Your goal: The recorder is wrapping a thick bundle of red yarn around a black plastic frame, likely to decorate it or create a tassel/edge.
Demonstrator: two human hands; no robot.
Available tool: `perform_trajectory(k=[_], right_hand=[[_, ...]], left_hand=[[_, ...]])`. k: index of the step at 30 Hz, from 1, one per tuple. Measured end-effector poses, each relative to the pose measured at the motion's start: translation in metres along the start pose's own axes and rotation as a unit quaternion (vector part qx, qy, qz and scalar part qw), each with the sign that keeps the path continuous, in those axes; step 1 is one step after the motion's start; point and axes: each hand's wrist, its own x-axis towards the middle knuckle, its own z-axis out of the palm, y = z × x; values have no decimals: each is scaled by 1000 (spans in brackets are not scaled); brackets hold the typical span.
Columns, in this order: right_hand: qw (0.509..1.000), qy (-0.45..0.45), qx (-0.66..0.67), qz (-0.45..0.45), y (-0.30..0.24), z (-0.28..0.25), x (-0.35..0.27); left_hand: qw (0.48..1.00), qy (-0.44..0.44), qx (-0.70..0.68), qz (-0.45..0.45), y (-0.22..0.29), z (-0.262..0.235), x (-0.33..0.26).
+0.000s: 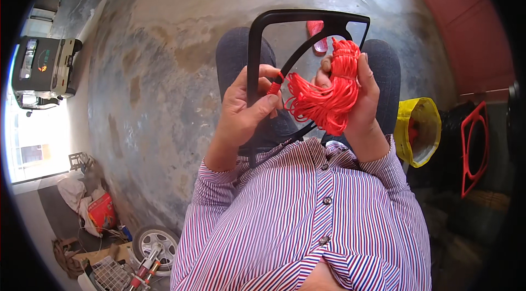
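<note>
A black frame, squarish with a curved inner bar, stands upright over my lap. Red cord is wound in tight turns around part of that bar. My left hand pinches the bar at these turns, thumb on one side and fingers behind. In my right hand is a bundle of red cord, tied round near its top, its loops hanging toward my left hand. The palm and fingers hold the bundle close beside the bar. Where the cord runs between the bundle and the bar is not clear.
A yellow bag with something red inside stands at my right, beside a red frame. A pink shoe shows beyond the frame. At lower left are a wheel and a red bag; a parked vehicle is far left.
</note>
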Motion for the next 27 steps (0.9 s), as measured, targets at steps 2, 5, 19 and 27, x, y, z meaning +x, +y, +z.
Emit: perform_trajectory(k=[2, 5, 19, 27], right_hand=[[1000, -5, 0, -10, -5, -2, 1], [999, 15, -35, -18, -4, 8, 1], [968, 192, 0, -159, -28, -21, 18], [978, 131, 38, -158, -57, -39, 24]], left_hand=[[1000, 2, 9, -2, 1, 2, -2], [1000, 12, 9, -2, 1, 2, -1], [999, 50, 0, -22, -1, -8, -4], [998, 59, -4, -24, -4, -7, -5]])
